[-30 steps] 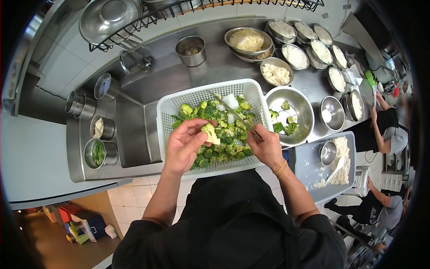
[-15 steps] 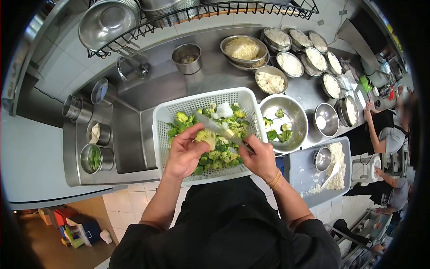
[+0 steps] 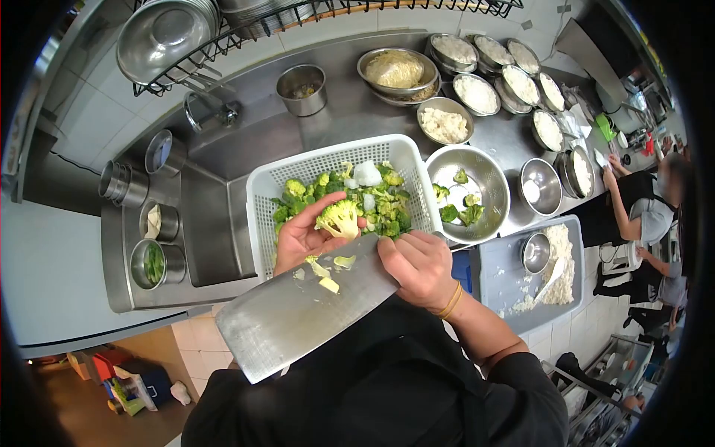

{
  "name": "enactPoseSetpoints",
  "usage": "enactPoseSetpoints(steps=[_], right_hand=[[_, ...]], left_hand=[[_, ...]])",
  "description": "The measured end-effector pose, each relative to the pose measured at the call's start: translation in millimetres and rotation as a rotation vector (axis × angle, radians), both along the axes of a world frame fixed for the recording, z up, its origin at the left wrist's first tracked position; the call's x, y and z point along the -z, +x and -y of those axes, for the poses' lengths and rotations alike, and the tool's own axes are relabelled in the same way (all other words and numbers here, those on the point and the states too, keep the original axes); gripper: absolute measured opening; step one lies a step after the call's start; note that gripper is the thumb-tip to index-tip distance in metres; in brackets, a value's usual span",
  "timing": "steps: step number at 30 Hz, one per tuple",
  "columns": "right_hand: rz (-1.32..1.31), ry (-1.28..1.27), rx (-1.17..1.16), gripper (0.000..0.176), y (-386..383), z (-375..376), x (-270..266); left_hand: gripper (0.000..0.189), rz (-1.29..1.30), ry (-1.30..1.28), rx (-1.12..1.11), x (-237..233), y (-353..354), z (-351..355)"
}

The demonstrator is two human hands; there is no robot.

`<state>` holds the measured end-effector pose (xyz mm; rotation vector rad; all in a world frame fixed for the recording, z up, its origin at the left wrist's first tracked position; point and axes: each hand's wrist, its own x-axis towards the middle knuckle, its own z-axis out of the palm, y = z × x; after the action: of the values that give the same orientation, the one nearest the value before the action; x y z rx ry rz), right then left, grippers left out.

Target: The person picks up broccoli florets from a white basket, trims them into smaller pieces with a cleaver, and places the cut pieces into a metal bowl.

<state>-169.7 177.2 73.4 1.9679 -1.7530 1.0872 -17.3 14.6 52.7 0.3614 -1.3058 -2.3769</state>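
My left hand point(image 3: 300, 237) has its fingers wrapped behind a broccoli floret point(image 3: 339, 219), cut stem side showing. My right hand point(image 3: 421, 268) grips a wide cleaver point(image 3: 298, 320) near its handle end; the handle itself is hidden in the fist. The blade lies broad face up, below the floret, with small broccoli scraps point(image 3: 328, 284) stuck on it. Behind both hands, a white perforated basket point(image 3: 257, 195) holds many broccoli pieces point(image 3: 387, 210) and a lump of ice point(image 3: 366, 173). At its right, a steel colander point(image 3: 488, 179) contains several florets.
A sink basin point(image 3: 216, 227) lies left of the basket. Bowls of white rice point(image 3: 477, 94) crowd the back right counter. A grey tub point(image 3: 510, 257) with white food and a small bowl stands at right. Co-workers point(image 3: 629, 201) are farther right. A wire rack point(image 3: 313, 22) hangs above.
The cleaver has swung from edge-on over the basket to broad face up, nearer my body. My left hand has turned the floret, and scraps now lie on the blade.
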Motion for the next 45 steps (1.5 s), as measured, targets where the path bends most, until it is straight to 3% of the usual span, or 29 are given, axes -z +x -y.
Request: enactPoseSetpoints(steps=[6,14,17,19,21,23,24,28,31,33,35,37,38,39,41,43,45], right_hand=[[-0.036,-0.036,0.015,0.025,0,0,0],[-0.032,-0.028,0.016,0.022,1,0,-1],[-0.031,0.001,0.066,0.020,-3,-1,4],[-0.011,0.031,0.116,0.020,-9,0,16],[0.007,0.061,0.166,0.020,-15,0,27],[0.072,0.119,0.256,0.025,-19,0,33],[0.088,0.142,0.288,0.030,-19,-1,33],[0.131,0.166,0.269,0.029,-16,-2,35],[0.324,0.169,0.254,0.023,-10,2,35],[0.742,0.404,0.297,0.017,-12,8,32],[0.812,0.353,0.221,0.017,-17,14,35],[1.427,0.630,0.080,0.018,-21,19,29],[1.584,0.625,-0.058,0.024,-26,24,46],[1.579,0.622,-0.058,0.024,-29,29,63],[2.183,0.521,-0.257,0.031,-34,45,95],[2.297,0.553,-0.206,0.039,-42,57,118],[2.264,0.602,-0.361,0.040,-48,60,123]], left_hand=[[0.062,-0.017,-0.126,-0.126,-2,-1,-10],[0.062,0.029,-0.144,-0.117,-8,3,-11],[0.062,-0.087,-0.065,-0.088,-9,6,-8],[0.046,0.034,-0.039,-0.109,-11,12,-4],[0.050,0.130,-0.168,-0.166,7,18,-1],[0.054,-0.109,0.060,-0.189,7,18,-17],[0.053,-0.110,-0.067,-0.124,2,18,-13],[0.054,-0.123,0.010,-0.137,12,19,-17],[0.051,-0.134,0.019,-0.130,7,12,-13],[0.049,-0.056,0.014,-0.134,-2,12,-11],[0.051,-0.057,-0.003,-0.129,2,15,-7],[0.053,-0.039,0.015,-0.136,3,16,-5],[0.053,-0.043,0.012,-0.136,6,17,-4],[0.056,-0.048,-0.001,-0.124,9,19,-2],[0.059,-0.061,-0.021,-0.113,13,19,-1],[0.064,-0.002,-0.047,-0.087,14,19,0],[0.067,0.019,-0.052,-0.085,17,21,3]])
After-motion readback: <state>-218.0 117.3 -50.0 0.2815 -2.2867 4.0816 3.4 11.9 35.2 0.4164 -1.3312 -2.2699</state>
